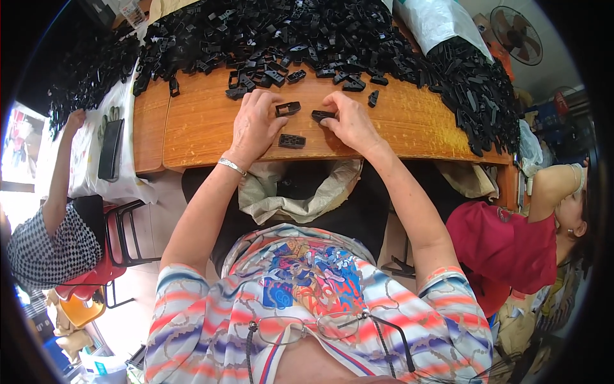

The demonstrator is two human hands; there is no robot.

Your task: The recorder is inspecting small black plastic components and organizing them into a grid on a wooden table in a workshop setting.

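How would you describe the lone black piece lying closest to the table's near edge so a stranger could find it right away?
Start at the wooden table with the big heap of black plastic parts along its far side. Come toward the near edge, between the left hand and the right hand. The flat rectangular black piece lies alone there, touched by neither hand, nearer the edge than any other part.

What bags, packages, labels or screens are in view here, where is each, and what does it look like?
White plastic bag: table's far right corner, crumpled, spilling black plastic parts.
Beige sack: under the table edge below the left hand and right hand, open-mouthed.
Colourful picture or screen: far left edge, too blurred to tell.
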